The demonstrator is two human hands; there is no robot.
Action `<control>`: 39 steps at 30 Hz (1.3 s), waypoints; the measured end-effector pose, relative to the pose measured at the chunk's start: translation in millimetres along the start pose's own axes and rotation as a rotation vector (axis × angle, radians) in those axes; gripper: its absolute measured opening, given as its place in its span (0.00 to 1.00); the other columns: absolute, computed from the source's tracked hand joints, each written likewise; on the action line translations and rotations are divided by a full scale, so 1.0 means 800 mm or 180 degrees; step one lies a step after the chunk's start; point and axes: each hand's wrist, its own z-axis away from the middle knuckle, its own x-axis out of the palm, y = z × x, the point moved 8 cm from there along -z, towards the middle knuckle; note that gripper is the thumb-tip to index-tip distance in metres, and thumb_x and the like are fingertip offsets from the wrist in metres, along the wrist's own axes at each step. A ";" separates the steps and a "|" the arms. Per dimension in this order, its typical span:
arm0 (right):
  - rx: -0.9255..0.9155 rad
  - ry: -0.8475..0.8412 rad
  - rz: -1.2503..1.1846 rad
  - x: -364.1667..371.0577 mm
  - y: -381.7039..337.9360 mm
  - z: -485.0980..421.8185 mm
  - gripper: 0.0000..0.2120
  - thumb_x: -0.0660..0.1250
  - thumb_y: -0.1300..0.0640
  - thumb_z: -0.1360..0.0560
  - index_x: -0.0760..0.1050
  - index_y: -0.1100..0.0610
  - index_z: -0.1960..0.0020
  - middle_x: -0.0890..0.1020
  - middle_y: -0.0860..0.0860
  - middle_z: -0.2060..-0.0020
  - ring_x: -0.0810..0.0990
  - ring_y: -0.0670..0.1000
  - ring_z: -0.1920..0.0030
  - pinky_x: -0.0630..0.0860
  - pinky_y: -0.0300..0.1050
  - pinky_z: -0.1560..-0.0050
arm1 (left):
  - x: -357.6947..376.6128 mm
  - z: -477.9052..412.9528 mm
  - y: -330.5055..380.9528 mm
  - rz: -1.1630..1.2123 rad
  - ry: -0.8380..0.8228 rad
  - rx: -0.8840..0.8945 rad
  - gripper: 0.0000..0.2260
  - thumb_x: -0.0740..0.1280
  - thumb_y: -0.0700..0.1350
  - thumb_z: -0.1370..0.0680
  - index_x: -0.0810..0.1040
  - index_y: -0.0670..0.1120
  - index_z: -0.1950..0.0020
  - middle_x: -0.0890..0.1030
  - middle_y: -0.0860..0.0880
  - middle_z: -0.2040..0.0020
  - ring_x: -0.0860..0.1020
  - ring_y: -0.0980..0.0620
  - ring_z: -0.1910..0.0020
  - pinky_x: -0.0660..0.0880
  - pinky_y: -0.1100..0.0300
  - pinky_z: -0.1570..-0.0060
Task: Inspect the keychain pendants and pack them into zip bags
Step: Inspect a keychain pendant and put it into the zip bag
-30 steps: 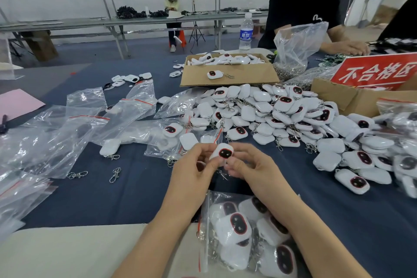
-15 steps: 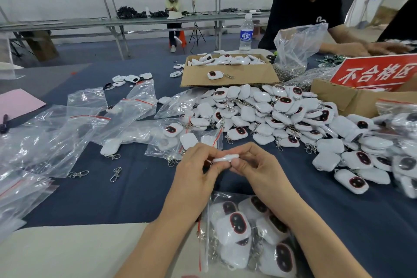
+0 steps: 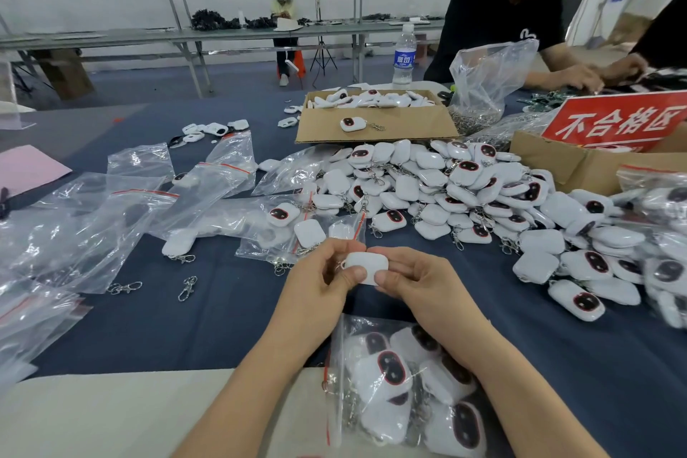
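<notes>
The fingers (image 3: 355, 273) of both hands are clamped on one white pendant (image 3: 366, 264). The left hand (image 3: 319, 286) pinches its left end and the right hand (image 3: 423, 283) its right end, each with the thumb on the near face and the other fingers behind. The pendant is held above the surface (image 3: 193, 331) with its plain white side up, and its small loop pokes out beside the left thumb.

Under the right forearm lies a filled zip bag (image 3: 401, 383), half on the dark blue cloth and half on the pale front strip (image 3: 111, 416). Just beyond the left fingertips sits a partly filled bag (image 3: 286, 230) with a few pendants in it. To the right and further back spreads the pile of pendants (image 3: 464, 193), some face up and some face down, its nearest pieces close to the right wrist. Empty zip bags (image 3: 122, 212) crowd the left side, and two loose clasps (image 3: 187, 288) lie on the cloth near them.

Behind the pile stands a cardboard box (image 3: 375, 130) holding more pendants — one rests on its front flap. A second box with a red sign (image 3: 624, 119) closes off the far right. Bare cloth shows left of the left forearm up to the clasps, and right of the right forearm up to the edge of the pile.
</notes>
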 end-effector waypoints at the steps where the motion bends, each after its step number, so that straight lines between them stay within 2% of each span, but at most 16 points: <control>1: 0.0033 0.0015 -0.0006 0.000 0.002 -0.001 0.16 0.67 0.68 0.21 0.83 0.47 0.47 0.88 0.47 0.53 0.86 0.45 0.49 0.79 0.35 0.48 | -0.001 -0.001 -0.001 0.0022 0.0027 -0.0018 0.14 0.70 0.36 0.22 0.81 0.57 0.48 0.84 0.61 0.56 0.81 0.60 0.55 0.75 0.70 0.53; 8: 0.0016 0.0082 -0.0028 -0.004 0.004 -0.003 0.15 0.66 0.69 0.21 0.82 0.49 0.47 0.88 0.47 0.53 0.86 0.46 0.49 0.80 0.36 0.49 | -0.001 -0.002 -0.004 0.0062 0.0097 -0.0039 0.11 0.71 0.40 0.22 0.82 0.57 0.47 0.85 0.59 0.54 0.82 0.57 0.54 0.79 0.61 0.50; 11: -0.0334 0.0182 0.0083 -0.009 -0.013 -0.001 0.15 0.67 0.69 0.21 0.82 0.50 0.47 0.88 0.45 0.52 0.85 0.44 0.47 0.78 0.33 0.47 | 0.005 -0.001 0.001 0.0074 -0.0077 0.0125 0.06 0.69 0.48 0.19 0.81 0.57 0.43 0.84 0.54 0.58 0.81 0.56 0.61 0.78 0.62 0.57; 14: -0.0518 0.0196 0.0325 -0.006 -0.019 0.002 0.17 0.67 0.70 0.22 0.82 0.48 0.50 0.87 0.42 0.50 0.84 0.43 0.45 0.77 0.34 0.43 | 0.008 0.003 0.007 0.0252 -0.0257 0.0169 0.10 0.62 0.55 0.17 0.82 0.57 0.43 0.81 0.53 0.63 0.78 0.56 0.66 0.74 0.66 0.64; 17: -0.0562 0.0137 0.0583 0.002 -0.023 0.006 0.19 0.64 0.72 0.21 0.83 0.49 0.50 0.86 0.41 0.46 0.83 0.41 0.43 0.77 0.37 0.39 | 0.003 0.006 0.006 0.0456 -0.0174 0.0007 0.10 0.61 0.50 0.16 0.82 0.56 0.42 0.82 0.55 0.62 0.78 0.59 0.64 0.75 0.67 0.64; 19: -0.0616 0.0102 0.0826 0.002 -0.030 0.008 0.20 0.64 0.69 0.21 0.83 0.45 0.46 0.86 0.40 0.47 0.84 0.38 0.49 0.77 0.33 0.45 | -0.005 0.008 0.005 0.0484 -0.0081 -0.0126 0.09 0.62 0.45 0.16 0.80 0.54 0.39 0.83 0.57 0.61 0.79 0.59 0.62 0.76 0.67 0.62; 21: -0.0578 0.0119 0.1135 -0.001 -0.035 0.012 0.19 0.64 0.61 0.20 0.80 0.37 0.45 0.87 0.43 0.53 0.82 0.46 0.63 0.79 0.39 0.59 | -0.026 0.015 0.006 0.0363 0.0083 -0.0179 0.10 0.62 0.42 0.16 0.79 0.54 0.39 0.82 0.57 0.64 0.78 0.60 0.65 0.75 0.67 0.64; 23: -0.0459 0.0000 0.1483 0.001 -0.032 0.012 0.15 0.64 0.55 0.19 0.79 0.33 0.47 0.86 0.48 0.56 0.81 0.58 0.59 0.80 0.50 0.55 | -0.056 0.028 0.005 0.0173 0.0229 -0.0266 0.11 0.63 0.41 0.17 0.81 0.53 0.41 0.79 0.56 0.68 0.76 0.59 0.68 0.73 0.67 0.67; 24: -0.0406 -0.0142 0.1628 0.005 -0.029 0.013 0.14 0.64 0.53 0.20 0.79 0.32 0.49 0.86 0.46 0.56 0.82 0.56 0.58 0.81 0.50 0.53 | -0.070 0.039 0.003 0.0004 0.0252 -0.0294 0.10 0.63 0.42 0.17 0.82 0.54 0.43 0.77 0.56 0.69 0.74 0.59 0.70 0.72 0.66 0.69; 26: -0.0292 -0.0430 0.1874 0.017 -0.022 0.015 0.11 0.65 0.50 0.20 0.78 0.32 0.51 0.84 0.34 0.57 0.82 0.41 0.57 0.77 0.36 0.56 | -0.092 0.063 -0.001 -0.0490 0.0257 -0.0307 0.11 0.63 0.43 0.18 0.83 0.56 0.46 0.76 0.56 0.70 0.71 0.58 0.71 0.70 0.65 0.68; 28: -0.0215 -0.0561 0.1973 0.022 -0.017 0.017 0.09 0.66 0.48 0.20 0.79 0.33 0.53 0.81 0.28 0.58 0.79 0.34 0.57 0.72 0.27 0.57 | -0.098 0.083 -0.001 -0.0945 0.0200 -0.0323 0.12 0.63 0.43 0.19 0.82 0.59 0.47 0.76 0.56 0.70 0.69 0.59 0.71 0.69 0.63 0.65; 30: -0.0205 -0.0623 0.1968 0.023 -0.015 0.017 0.07 0.67 0.46 0.21 0.79 0.33 0.52 0.80 0.28 0.58 0.78 0.34 0.58 0.72 0.26 0.57 | -0.091 0.093 0.002 -0.1229 0.0070 -0.0339 0.12 0.63 0.46 0.19 0.81 0.61 0.46 0.76 0.59 0.70 0.69 0.59 0.71 0.66 0.68 0.68; 33: -0.0167 -0.0695 0.2050 0.024 -0.014 0.018 0.07 0.67 0.44 0.22 0.76 0.29 0.50 0.79 0.27 0.57 0.77 0.32 0.56 0.72 0.28 0.60 | -0.076 0.096 0.011 -0.1361 -0.0071 -0.0358 0.12 0.63 0.47 0.18 0.79 0.65 0.45 0.81 0.61 0.65 0.75 0.57 0.67 0.72 0.65 0.62; 36: -0.0153 -0.0711 0.2081 0.025 -0.014 0.019 0.06 0.67 0.43 0.21 0.79 0.31 0.52 0.78 0.25 0.57 0.77 0.31 0.55 0.71 0.27 0.61 | -0.064 0.097 0.012 -0.0980 -0.0100 -0.0481 0.12 0.65 0.45 0.18 0.80 0.60 0.40 0.86 0.54 0.54 0.82 0.53 0.55 0.78 0.54 0.44; 38: -0.0148 -0.0759 0.2041 0.028 -0.014 0.020 0.06 0.67 0.44 0.21 0.80 0.33 0.54 0.78 0.25 0.58 0.77 0.30 0.55 0.70 0.24 0.59 | -0.057 0.098 0.010 -0.0809 -0.0147 -0.0593 0.12 0.66 0.46 0.18 0.78 0.57 0.36 0.86 0.55 0.54 0.82 0.54 0.52 0.76 0.60 0.42; 39: -0.0128 -0.0791 0.1998 0.029 -0.013 0.021 0.05 0.68 0.44 0.21 0.80 0.34 0.53 0.79 0.25 0.59 0.77 0.30 0.56 0.70 0.24 0.59 | -0.053 0.099 0.008 -0.0780 -0.0175 -0.0645 0.11 0.66 0.47 0.19 0.76 0.57 0.37 0.86 0.55 0.55 0.82 0.56 0.53 0.75 0.66 0.47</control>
